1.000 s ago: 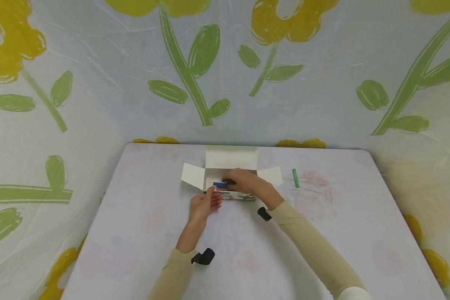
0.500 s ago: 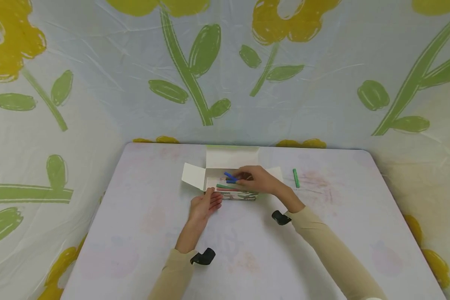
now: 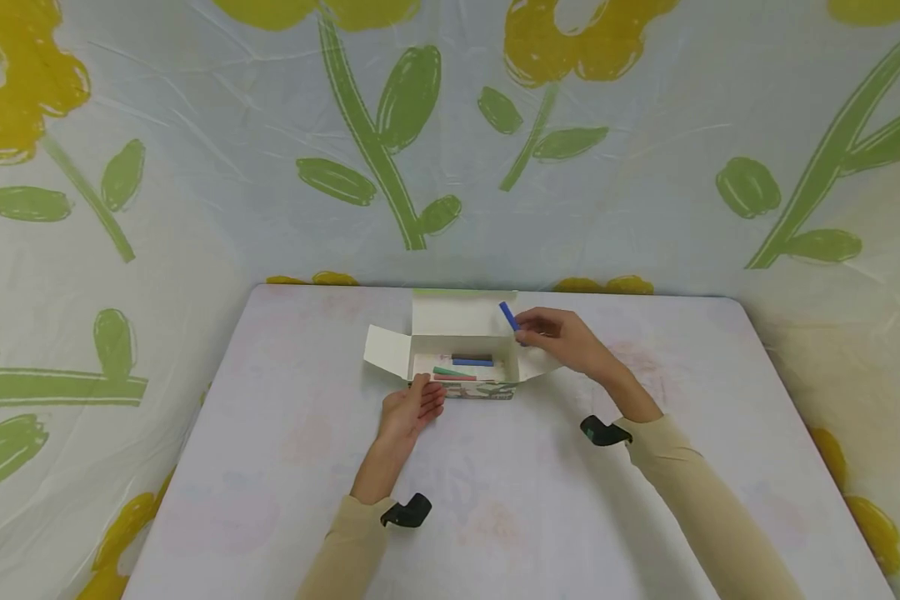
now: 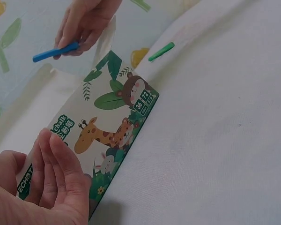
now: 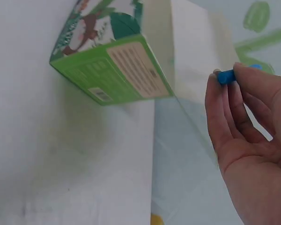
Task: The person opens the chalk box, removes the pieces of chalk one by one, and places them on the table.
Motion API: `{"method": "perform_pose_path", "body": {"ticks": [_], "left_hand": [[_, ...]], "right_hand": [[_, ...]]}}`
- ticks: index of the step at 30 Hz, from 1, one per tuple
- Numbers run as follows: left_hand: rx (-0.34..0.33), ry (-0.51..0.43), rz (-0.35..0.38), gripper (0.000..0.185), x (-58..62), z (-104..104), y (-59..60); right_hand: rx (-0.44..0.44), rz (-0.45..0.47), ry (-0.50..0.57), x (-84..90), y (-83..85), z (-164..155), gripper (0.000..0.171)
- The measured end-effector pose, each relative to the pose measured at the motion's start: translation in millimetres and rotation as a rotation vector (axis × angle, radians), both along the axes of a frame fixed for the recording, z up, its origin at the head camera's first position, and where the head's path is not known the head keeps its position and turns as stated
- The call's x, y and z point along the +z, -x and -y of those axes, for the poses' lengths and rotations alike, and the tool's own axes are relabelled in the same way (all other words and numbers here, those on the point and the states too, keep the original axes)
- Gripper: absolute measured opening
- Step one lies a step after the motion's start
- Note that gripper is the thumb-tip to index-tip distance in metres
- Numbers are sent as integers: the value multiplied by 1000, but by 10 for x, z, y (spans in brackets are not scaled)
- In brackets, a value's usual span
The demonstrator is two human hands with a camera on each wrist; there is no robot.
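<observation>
In my right hand (image 3: 572,340) a blue chalk stick (image 3: 508,316) is pinched between thumb and fingers, raised above the right end of an open chalk box (image 3: 480,391). My left hand (image 3: 402,412) holds the front left corner of the box, its fingers lying against the printed front and the thumb at the rim. Inside the box lie a dark stick (image 3: 471,357), another blue stick (image 3: 474,363), a green one (image 3: 450,372) and a red one (image 3: 453,377). Animal drawings and the word chalk show on the box in the left wrist view.
The box's white lid (image 3: 461,312) stands up at the back, and a side flap (image 3: 387,352) sticks out left. A loose green chalk stick (image 4: 161,51) lies on the table beyond the box. A flowered cloth (image 3: 450,125) hangs behind the table (image 3: 292,467).
My right hand has come out of the box with a blue chalk stick, moving up and right. Other sticks inside are now uncovered. The left hand has stayed at the box's corner.
</observation>
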State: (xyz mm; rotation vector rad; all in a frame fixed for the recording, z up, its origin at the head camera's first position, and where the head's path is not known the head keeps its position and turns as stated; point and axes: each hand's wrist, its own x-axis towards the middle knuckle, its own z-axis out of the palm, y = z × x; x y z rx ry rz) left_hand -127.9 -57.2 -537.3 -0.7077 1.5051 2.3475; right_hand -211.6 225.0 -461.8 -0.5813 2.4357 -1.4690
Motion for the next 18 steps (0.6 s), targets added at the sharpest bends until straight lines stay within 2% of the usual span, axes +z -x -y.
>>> {"method": "perform_pose_path", "body": {"ticks": [7, 14, 18], "left_hand": [[-1, -1, 4, 36, 21, -2, -2], [-19, 15, 1, 36, 4, 11, 4], [-26, 19, 0, 37, -13, 16, 8]], "right_hand": [[-154, 92, 99, 97, -13, -327, 41], [-260, 171, 108, -3, -2, -560, 53], [-291, 208, 114, -72, -9, -648, 58]]}}
